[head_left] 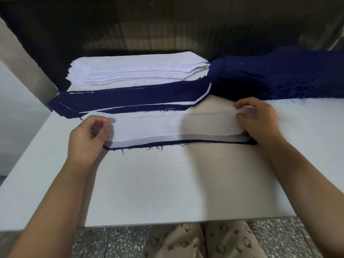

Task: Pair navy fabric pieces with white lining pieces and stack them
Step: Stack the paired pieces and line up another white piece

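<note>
A long white lining piece (167, 127) lies on a navy fabric piece (149, 145), whose frayed near edge shows below it, in the middle of the white table (167, 183). My left hand (87, 138) pinches the pair's left end. At the right end my right hand (258, 121) holds the pair with curled fingers. Behind them sits the stack of paired pieces (130, 99), navy with white edges showing. Farther back are a pile of white linings (137, 71) and, to the right, a pile of navy pieces (279, 75).
A grey post (24, 62) rises at the back left beside the paired stack. A dark wall runs behind the piles. The table's near edge is by my patterned trousers (204, 241), above a speckled floor (111, 243).
</note>
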Motion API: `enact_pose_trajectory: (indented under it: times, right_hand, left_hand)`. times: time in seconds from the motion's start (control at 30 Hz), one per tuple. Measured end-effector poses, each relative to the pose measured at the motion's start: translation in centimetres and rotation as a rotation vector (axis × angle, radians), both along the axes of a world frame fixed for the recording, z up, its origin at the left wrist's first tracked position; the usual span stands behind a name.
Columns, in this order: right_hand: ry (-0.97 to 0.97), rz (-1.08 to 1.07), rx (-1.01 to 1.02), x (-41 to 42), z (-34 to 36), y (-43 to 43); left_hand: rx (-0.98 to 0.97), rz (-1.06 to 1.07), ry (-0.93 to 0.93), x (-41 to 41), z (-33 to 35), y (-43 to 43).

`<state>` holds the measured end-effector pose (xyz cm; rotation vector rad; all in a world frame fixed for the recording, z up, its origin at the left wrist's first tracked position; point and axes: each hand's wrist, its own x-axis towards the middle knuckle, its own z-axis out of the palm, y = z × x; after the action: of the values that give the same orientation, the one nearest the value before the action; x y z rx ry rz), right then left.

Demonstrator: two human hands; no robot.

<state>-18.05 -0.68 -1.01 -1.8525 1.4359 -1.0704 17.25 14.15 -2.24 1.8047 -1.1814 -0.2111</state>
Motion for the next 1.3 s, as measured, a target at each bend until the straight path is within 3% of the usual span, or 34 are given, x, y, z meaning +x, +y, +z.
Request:
enact_pose_trajectory:
  times: [0.47, 0.93, 1.3]
  right_hand:
    - [0.134, 0.057, -0.114, -0.7, 0.2, -0.1]
    - [0.165, 0.131, -0.148, -2.2, 0.1, -0.1]
    - [0.255, 0.182, -0.128, -2.1, 0.1, -0.2]
  left_hand:
    - [-0.069, -0.101, 0.083, -0.4, 0.8, 0.6]
    - [-0.007, -0.195, -0.077, -0.3, 1.2, 1.1]
    - [0.051, -0.017, -0.059, 0.6, 0.6, 0.6]
